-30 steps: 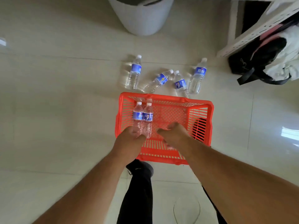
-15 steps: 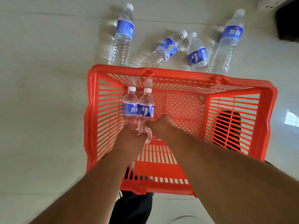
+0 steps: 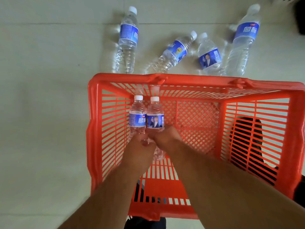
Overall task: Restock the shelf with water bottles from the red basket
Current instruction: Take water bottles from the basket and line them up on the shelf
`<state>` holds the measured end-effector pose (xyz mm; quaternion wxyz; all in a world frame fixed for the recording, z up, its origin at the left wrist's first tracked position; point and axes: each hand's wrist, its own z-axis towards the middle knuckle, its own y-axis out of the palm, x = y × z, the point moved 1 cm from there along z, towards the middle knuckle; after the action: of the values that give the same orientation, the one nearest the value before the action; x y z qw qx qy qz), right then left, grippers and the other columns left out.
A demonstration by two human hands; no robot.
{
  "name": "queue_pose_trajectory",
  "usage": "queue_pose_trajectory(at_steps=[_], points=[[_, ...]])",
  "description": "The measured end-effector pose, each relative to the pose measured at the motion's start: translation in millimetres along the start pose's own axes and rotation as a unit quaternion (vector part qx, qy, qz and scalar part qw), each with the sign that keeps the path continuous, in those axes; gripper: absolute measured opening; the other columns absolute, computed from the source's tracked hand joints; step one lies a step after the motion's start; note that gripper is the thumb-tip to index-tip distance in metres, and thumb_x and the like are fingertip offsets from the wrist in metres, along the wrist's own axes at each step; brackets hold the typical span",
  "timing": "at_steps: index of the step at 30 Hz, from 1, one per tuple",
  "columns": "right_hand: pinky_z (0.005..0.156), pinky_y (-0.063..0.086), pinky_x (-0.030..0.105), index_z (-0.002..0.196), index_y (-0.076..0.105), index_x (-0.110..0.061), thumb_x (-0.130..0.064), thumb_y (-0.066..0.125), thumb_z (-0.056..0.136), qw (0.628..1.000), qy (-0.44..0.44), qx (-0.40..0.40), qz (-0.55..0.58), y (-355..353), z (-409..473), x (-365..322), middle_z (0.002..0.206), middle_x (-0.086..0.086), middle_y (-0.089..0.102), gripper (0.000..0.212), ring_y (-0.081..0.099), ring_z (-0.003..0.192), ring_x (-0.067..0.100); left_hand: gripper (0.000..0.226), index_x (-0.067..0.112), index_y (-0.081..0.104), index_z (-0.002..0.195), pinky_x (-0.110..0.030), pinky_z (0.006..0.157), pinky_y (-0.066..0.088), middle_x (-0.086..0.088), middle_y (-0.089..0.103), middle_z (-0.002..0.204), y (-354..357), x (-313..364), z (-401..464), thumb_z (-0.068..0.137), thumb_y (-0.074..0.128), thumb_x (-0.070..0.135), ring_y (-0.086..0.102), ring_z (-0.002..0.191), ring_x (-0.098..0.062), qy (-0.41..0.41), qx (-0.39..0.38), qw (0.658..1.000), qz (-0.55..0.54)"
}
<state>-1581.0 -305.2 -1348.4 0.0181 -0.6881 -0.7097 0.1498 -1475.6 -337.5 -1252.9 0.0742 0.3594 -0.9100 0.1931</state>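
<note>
Standing side by side inside the red basket (image 3: 109, 123), two small water bottles (image 3: 137, 115) touch each other; the left hand (image 3: 140, 146) grips one low down, the right hand (image 3: 166, 138) grips the other. Four more bottles (image 3: 177, 52) lie on the floor (image 3: 41, 80) just beyond the basket's far rim.

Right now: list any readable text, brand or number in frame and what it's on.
"蓝标", partly hidden: label of the left held bottle.
"蓝标", large white characters: label of the far-right floor bottle.
Right held bottle: portrait and barcode, print too small to read.
Other floor bottles: label text too blurred or too small to read.
Red basket: no text visible.
</note>
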Motion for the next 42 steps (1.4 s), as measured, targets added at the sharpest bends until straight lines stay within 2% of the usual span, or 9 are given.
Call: queue_pose_trajectory(at_steps=[9, 16, 20, 24, 28, 30, 35, 39, 42], points=[[0.051, 0.052, 0.028, 0.081, 0.078, -0.019, -0.035, 0.083, 0.073, 0.998, -0.032, -0.009, -0.045, -73, -129, -13, 0.064, -0.001, 0.069, 0.019, 0.063, 0.054, 0.014, 0.021, 0.026, 0.056, 0.117, -0.006, 0.044, 0.038, 0.013, 0.059, 0.084, -30, 55, -126, 0.098, 0.058, 0.017, 0.053, 0.064, -0.001, 0.019, 0.032, 0.999, -0.024], [0.055, 0.05, 0.026, 0.088, 0.078, -0.02, -0.036, 0.084, 0.076, 0.994, -0.082, -0.022, -0.072, -148, -275, -61, 0.067, -0.003, 0.069, 0.021, 0.064, 0.058, 0.015, 0.038, 0.023, 0.062, 0.13, -0.034, 0.091, 0.052, 0.001, 0.069, 0.123, -77, 120, -253, 0.092, 0.063, 0.024, 0.066, 0.104, -0.018, 0.04, 0.052, 0.997, -0.036], [0.064, 0.057, 0.027, 0.085, 0.079, -0.025, -0.032, 0.086, 0.075, 0.988, -0.138, -0.004, -0.066, -192, -371, -99, 0.077, -0.002, 0.077, 0.015, 0.072, 0.069, 0.015, 0.024, 0.025, 0.063, 0.116, -0.026, 0.075, 0.044, 0.005, 0.067, 0.112, -113, 166, -338, 0.093, 0.065, 0.019, 0.062, 0.094, -0.012, 0.084, 0.074, 0.993, -0.041], [0.081, 0.064, 0.037, 0.082, 0.075, -0.032, -0.031, 0.087, 0.073, 0.976, -0.205, -0.01, -0.066, -240, -472, -132, 0.082, -0.006, 0.079, 0.015, 0.077, 0.08, 0.015, 0.03, 0.025, 0.06, 0.123, -0.022, 0.08, 0.038, 0.007, 0.062, 0.108, -143, 206, -434, 0.094, 0.064, 0.02, 0.059, 0.097, -0.011, 0.118, 0.1, 0.987, -0.047], [0.067, 0.057, 0.03, 0.085, 0.07, -0.025, -0.036, 0.088, 0.073, 0.966, -0.25, 0.015, -0.064, -289, -562, -154, 0.079, -0.008, 0.073, 0.025, 0.072, 0.076, 0.014, 0.019, 0.03, 0.058, 0.109, -0.022, 0.081, 0.04, 0.008, 0.065, 0.107, -159, 235, -518, 0.094, 0.066, 0.02, 0.061, 0.094, -0.01, 0.145, 0.12, 0.98, -0.059], [0.075, 0.062, 0.036, 0.085, 0.072, -0.025, -0.034, 0.089, 0.071, 0.959, -0.278, 0.022, -0.051, -312, -598, -160, 0.08, -0.005, 0.076, 0.023, 0.074, 0.076, 0.013, 0.019, 0.034, 0.056, 0.097, -0.017, 0.072, 0.042, 0.011, 0.068, 0.104, -162, 248, -558, 0.092, 0.067, 0.02, 0.063, 0.088, -0.006, 0.167, 0.134, 0.975, -0.059], [0.074, 0.061, 0.035, 0.086, 0.075, -0.023, -0.034, 0.092, 0.068, 0.93, -0.365, 0.019, -0.038, -356, -670, -184, 0.075, -0.006, 0.077, 0.027, 0.074, 0.072, 0.012, 0.021, 0.03, 0.055, 0.106, -0.007, 0.051, 0.045, 0.013, 0.063, 0.1, -171, 287, -633, 0.095, 0.064, 0.014, 0.065, 0.064, 0.007, 0.223, 0.163, 0.957, -0.089], [0.068, 0.055, 0.025, 0.087, 0.074, -0.025, -0.037, 0.093, 0.069, 0.903, -0.429, 0.012, -0.026, -382, -708, -207, 0.073, -0.009, 0.075, 0.028, 0.069, 0.065, 0.002, 0.021, 0.041, 0.059, 0.103, -0.031, 0.085, 0.057, 0.015, 0.066, 0.114, -177, 320, -674, 0.088, 0.068, 0.029, 0.069, 0.091, -0.005, 0.259, 0.203, 0.936, -0.125], [0.061, 0.05, 0.017, 0.092, 0.075, -0.023, -0.035, 0.091, 0.072, 0.887, -0.462, 0.004, -0.001, -399, -735, -220, 0.073, -0.008, 0.074, 0.029, 0.065, 0.059, -0.002, 0.032, 0.033, 0.058, 0.12, -0.034, 0.083, 0.059, 0.013, 0.065, 0.119, -180, 334, -692, 0.091, 0.068, 0.021, 0.07, 0.087, -0.005, 0.281, 0.217, 0.923, -0.147]])
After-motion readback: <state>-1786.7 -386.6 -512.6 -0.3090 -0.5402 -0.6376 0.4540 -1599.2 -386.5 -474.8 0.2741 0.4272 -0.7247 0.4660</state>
